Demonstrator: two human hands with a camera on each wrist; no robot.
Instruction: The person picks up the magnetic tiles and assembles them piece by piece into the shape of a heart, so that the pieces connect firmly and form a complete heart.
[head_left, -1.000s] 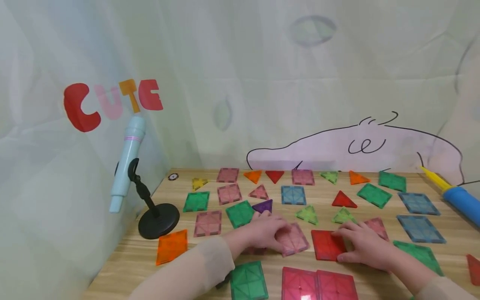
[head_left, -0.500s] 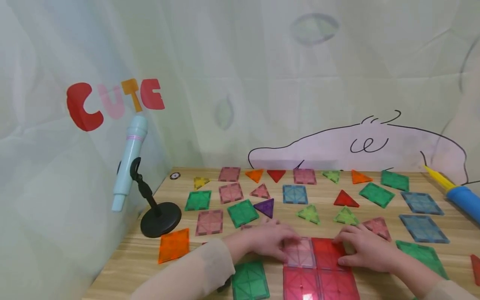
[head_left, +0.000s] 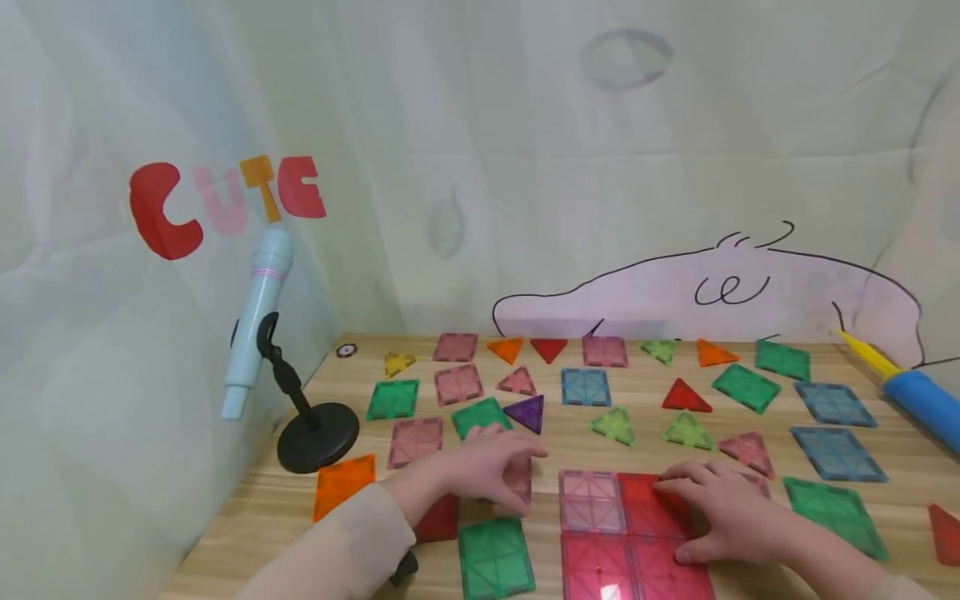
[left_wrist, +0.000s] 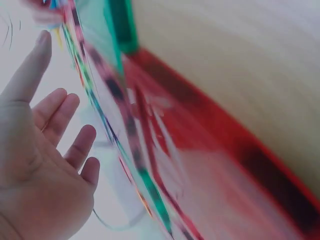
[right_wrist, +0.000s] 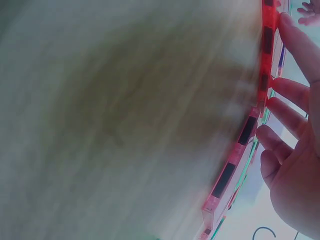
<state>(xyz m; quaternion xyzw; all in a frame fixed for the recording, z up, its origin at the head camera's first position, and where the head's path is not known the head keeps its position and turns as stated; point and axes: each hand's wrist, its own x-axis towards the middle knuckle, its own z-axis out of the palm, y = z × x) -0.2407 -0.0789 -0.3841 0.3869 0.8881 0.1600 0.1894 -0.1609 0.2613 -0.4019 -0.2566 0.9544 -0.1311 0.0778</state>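
In the head view, several square magnetic tiles lie edge to edge in a block: a light pink tile and a red tile behind two bright pink tiles. My right hand rests at the block's right side, fingers on the red tile and thumb by the right-hand bright pink tile. The right wrist view shows its fingers lightly bent along the tile edges. My left hand hovers left of the block, over another pink tile. In the left wrist view, its fingers are spread and hold nothing.
Loose triangle and square tiles cover the wooden table, including a green square near the front and a dark red square partly under my left arm. A toy microphone on a black stand stands left. A blue-and-yellow tool lies right.
The light pink and red tiles have come toward me and joined the two bright pink ones. My left hand has let go of the light pink tile and moved left.
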